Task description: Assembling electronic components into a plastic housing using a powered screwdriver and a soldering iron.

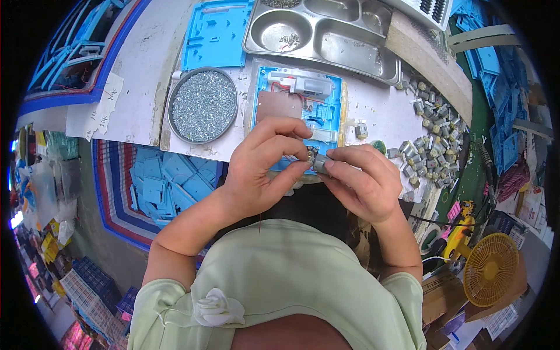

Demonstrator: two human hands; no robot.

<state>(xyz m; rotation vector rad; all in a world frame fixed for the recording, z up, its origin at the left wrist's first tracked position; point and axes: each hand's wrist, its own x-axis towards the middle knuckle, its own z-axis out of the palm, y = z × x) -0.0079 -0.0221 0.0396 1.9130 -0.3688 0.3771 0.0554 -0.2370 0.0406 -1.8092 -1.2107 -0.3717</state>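
My right hand (366, 179) grips a small silver motor (319, 164) between thumb and fingers. The thumb and index finger of my left hand (259, 158) are pinched together at the motor's other end; what they hold is too small to make out. A thin reddish wire (259, 223) hangs below my left hand. Just beyond both hands lies an opened light-blue plastic housing (332, 111), partly hidden by my left fingers. Inside it are a brown plate (277, 105), a grey-white module (315, 87) and red wires.
Many loose motors (431, 134) lie at the right, with a single motor (361, 130) nearer. A round tray of screws (203, 105) stands left of the housing. Behind are a blue panel (214, 35) and a steel compartment tray (312, 49). A striped bag (119, 198) holds blue parts; a yellow fan (491, 269) stands lower right.
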